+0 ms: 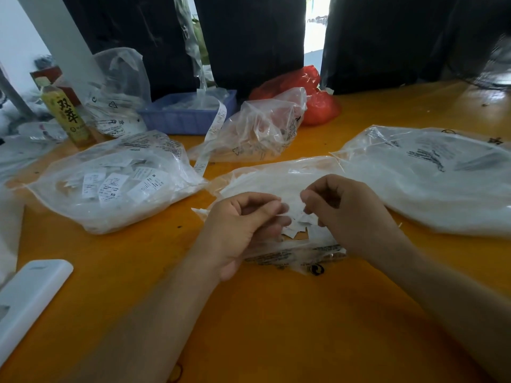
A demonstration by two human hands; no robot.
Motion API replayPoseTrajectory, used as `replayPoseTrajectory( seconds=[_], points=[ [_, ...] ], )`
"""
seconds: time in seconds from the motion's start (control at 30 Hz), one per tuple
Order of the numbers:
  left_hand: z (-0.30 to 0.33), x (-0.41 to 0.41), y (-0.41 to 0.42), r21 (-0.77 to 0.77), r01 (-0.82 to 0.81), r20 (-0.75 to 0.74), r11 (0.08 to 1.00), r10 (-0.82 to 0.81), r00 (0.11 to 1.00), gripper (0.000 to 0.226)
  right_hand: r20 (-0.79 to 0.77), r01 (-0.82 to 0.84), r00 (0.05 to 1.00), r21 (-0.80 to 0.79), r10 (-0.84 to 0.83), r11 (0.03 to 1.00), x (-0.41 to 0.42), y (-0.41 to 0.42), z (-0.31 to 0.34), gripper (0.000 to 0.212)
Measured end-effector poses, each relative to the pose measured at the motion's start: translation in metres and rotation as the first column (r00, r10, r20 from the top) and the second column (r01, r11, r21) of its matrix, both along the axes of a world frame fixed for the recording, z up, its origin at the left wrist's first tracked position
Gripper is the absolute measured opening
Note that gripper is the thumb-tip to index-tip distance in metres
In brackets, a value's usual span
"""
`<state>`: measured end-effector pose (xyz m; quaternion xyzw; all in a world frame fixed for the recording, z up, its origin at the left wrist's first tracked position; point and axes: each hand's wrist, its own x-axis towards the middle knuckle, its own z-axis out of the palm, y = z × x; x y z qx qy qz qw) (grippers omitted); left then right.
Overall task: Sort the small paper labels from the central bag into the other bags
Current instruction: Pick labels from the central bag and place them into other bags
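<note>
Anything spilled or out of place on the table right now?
A long label strip trails out of the blue tray across the orange table. A few loose labels lie at the central bag mouth, between both hands. Nothing looks damaged.

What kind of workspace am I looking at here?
Probably a garment-label packing or sorting bench: clear bags of printed size labels, a label strip trailing from a blue tray, all on an orange worktable.
</note>
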<state>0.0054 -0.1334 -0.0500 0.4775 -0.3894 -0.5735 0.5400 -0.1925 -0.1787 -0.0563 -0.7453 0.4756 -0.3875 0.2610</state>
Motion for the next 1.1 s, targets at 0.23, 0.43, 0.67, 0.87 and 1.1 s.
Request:
replayPoseTrajectory(
  seconds=[0.23,0.43,0.67,0.87,1.1],
  points=[
    [-0.005,0.002,-0.005,0.009,-0.078,-0.178,0.997,0.078,0.981,0.029,-0.579,-0.038,0.805,-0.269,-0.131,0.962,-0.001,-0.012,-0.012,0.043],
    [-0.007,0.000,-0.006,0.005,-0.087,-0.187,0.996,0.087,0.979,0.024,-0.645,-0.066,0.748,-0.307,-0.157,0.949,0.004,-0.008,-0.011,0.027],
    [-0.007,0.003,-0.006,-0.010,-0.067,-0.161,0.998,0.064,0.985,0.020,-0.651,-0.163,0.759,-0.232,-0.029,0.959,0.003,-0.011,-0.010,0.040],
    [-0.006,0.003,-0.006,-0.006,-0.059,-0.206,0.998,0.057,0.977,0.031,-0.575,-0.147,0.817,-0.282,-0.045,0.948,0.004,-0.013,-0.011,0.015],
    [-0.005,0.001,-0.007,0.009,-0.068,-0.194,0.998,0.069,0.979,0.021,-0.006,0.079,0.997,-0.181,-0.082,0.980,-0.004,-0.009,0.003,0.011]
  ],
)
